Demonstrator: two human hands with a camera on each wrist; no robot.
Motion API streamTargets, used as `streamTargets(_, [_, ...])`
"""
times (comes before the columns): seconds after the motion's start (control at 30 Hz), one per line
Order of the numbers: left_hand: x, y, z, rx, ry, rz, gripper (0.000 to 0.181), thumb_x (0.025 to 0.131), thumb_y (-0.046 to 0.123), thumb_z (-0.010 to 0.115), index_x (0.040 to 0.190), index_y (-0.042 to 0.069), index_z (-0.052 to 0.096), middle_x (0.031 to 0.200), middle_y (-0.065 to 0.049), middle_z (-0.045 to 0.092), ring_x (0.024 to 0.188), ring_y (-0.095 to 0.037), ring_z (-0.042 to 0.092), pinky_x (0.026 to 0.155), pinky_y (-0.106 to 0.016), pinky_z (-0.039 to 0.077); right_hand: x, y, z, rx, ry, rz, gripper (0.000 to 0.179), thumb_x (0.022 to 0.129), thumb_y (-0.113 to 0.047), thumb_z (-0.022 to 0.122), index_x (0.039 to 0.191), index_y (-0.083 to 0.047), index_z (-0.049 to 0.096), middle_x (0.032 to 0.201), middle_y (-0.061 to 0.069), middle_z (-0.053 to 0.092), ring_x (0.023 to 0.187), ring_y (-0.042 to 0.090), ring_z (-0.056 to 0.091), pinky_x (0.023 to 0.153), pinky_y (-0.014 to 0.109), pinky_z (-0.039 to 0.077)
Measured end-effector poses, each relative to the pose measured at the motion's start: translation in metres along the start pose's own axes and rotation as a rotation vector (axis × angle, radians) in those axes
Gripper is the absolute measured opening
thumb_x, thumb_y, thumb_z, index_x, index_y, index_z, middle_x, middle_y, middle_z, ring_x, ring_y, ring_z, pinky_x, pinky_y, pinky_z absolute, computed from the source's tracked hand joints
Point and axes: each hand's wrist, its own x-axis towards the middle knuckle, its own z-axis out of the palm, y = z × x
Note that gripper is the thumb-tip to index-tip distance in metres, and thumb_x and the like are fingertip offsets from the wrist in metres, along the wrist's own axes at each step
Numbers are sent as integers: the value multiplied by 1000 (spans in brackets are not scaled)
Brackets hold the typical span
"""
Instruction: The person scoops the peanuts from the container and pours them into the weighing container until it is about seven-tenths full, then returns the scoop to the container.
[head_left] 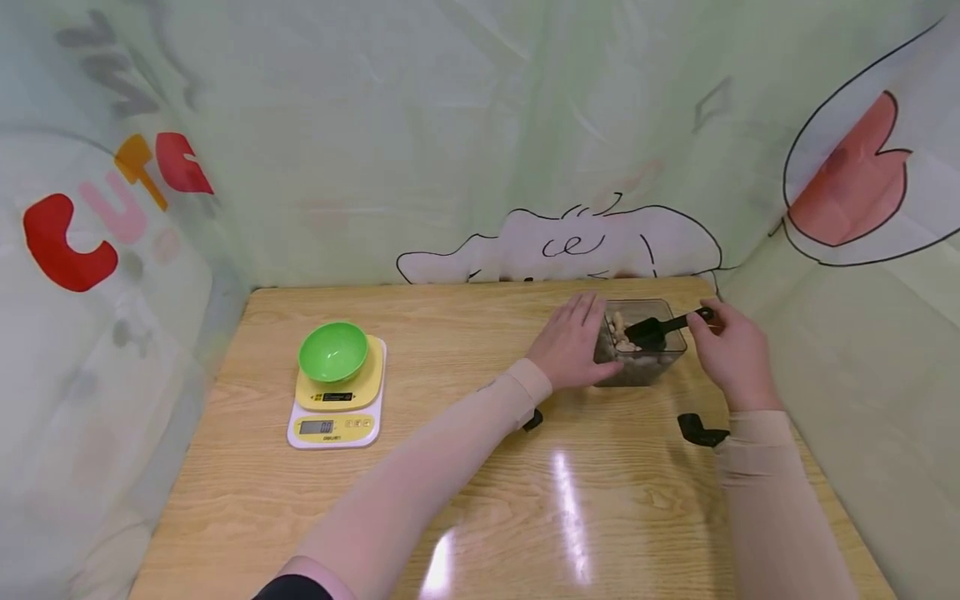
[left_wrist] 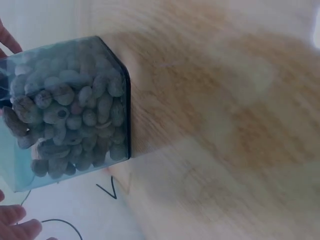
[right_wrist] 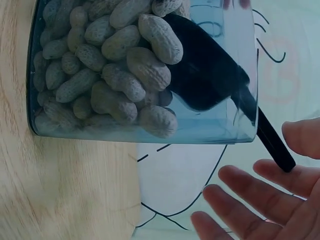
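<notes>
Touching the end of the black scoop (head_left: 648,332), your right hand (head_left: 738,354) has its fingers loose and spread apart. The handle's tip lies on your first finger, and your thumb is just beside it; I can't tell if your thumb touches it too. Your left hand (head_left: 566,346) is at the left side of the clear box (head_left: 637,371). Its thumb goes across the front and its fingers point to the back, opened wide. I can't tell how hard they press.

The scoop leans inside the box. Its wide part sits on the peanuts (right_wrist: 117,90), and its handle sticks out over the right rim. The peanuts fill the bottom of the box and pile up against its walls. The box stands near the far right corner of the table (head_left: 495,533), close to the back edge.

Long pale sleeves (head_left: 772,500) cover your arms. Well apart from your hands, near the table's left edge, is a yellow and white scale (head_left: 337,417). Its little screen shows zeros. A green bowl (head_left: 333,352) sits on top. Past the back edge hangs a pale cloth (head_left: 337,167) with drawings.
</notes>
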Motion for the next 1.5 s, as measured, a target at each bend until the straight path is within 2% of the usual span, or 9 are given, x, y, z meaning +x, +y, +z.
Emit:
streamTargets(0.17, [10, 0, 2, 25, -4, 16, 114, 96, 81, 53, 173, 8, 13, 180, -10, 23, 168, -27, 25, 138, -43, 29, 2, -2, 4, 11, 58, 1, 61, 113, -46, 46, 157, -4, 54, 131, 30, 66, 115, 45, 62, 83, 49, 50])
streamTargets(0.3, [14, 0, 3, 17, -29, 11, 115, 95, 83, 53, 173, 8, 15, 180, -9, 26, 167, -26, 26, 137, -43, 30, 2, -2, 6, 15, 97, 12, 55, 112, -43, 50, 153, -8, 60, 118, 23, 70, 94, 29, 62, 71, 32, 45])
streamTargets(0.43, [16, 1, 4, 6, -46, -1, 116, 93, 84, 55, 173, 10, 17, 178, -8, 30, 166, -24, 29, 137, -41, 29, 3, -3, 5, 35, 112, 21, 51, 111, -42, 54, 150, -11, 65, 103, 14, 73, 73, 3, 60, 59, 26, 45])
streamTargets(0.5, [16, 1, 5, -14, -48, -7, 115, 93, 83, 58, 173, 10, 18, 177, -7, 33, 165, -23, 32, 137, -37, 29, 3, -3, 5, 48, 115, 22, 49, 110, -42, 54, 147, -11, 67, 99, 12, 74, 69, -4, 59, 56, 25, 45])
streamTargets(0.57, [16, 2, 6, -42, -46, -14, 115, 93, 80, 61, 173, 10, 18, 176, -7, 34, 164, -22, 34, 137, -34, 28, 2, -5, 5, 59, 114, 23, 47, 111, -41, 54, 144, -11, 68, 98, 11, 74, 67, -4, 59, 54, 27, 46])
streamTargets(0.7, [14, 1, 5, -115, -41, -34, 115, 91, 76, 69, 173, 11, 19, 176, -6, 35, 163, -20, 35, 136, -29, 28, 0, -7, 5, 55, 104, 8, 44, 111, -40, 53, 138, -9, 69, 98, 14, 73, 64, 5, 57, 52, 30, 45])
streamTargets(0.93, [7, -5, 5, -182, -24, -35, 117, 87, 72, 77, 171, 11, 23, 175, -6, 37, 162, -20, 37, 135, -28, 30, -3, -8, 9, 66, 90, -27, 39, 111, -37, 57, 132, -8, 71, 98, 13, 73, 66, -6, 56, 53, 24, 45])
streamTargets(1.2, [-9, -11, 1, -253, -7, -67, 119, 84, 67, 84, 172, 15, 22, 175, -3, 36, 160, -18, 39, 133, -27, 33, -9, -16, 15, 104, 78, -67, 34, 109, -35, 61, 126, -8, 72, 90, -4, 72, 70, 6, 55, 57, 24, 45])
streamTargets(1.5, [-38, -22, -4, -310, 25, -83, 118, 83, 63, 86, 172, 16, 24, 174, -5, 38, 160, -21, 41, 133, -30, 35, -22, -32, 23, 118, -10, -67, 36, 109, -35, 61, 126, -5, 71, 103, 18, 77, 72, 10, 58, 56, 27, 48])
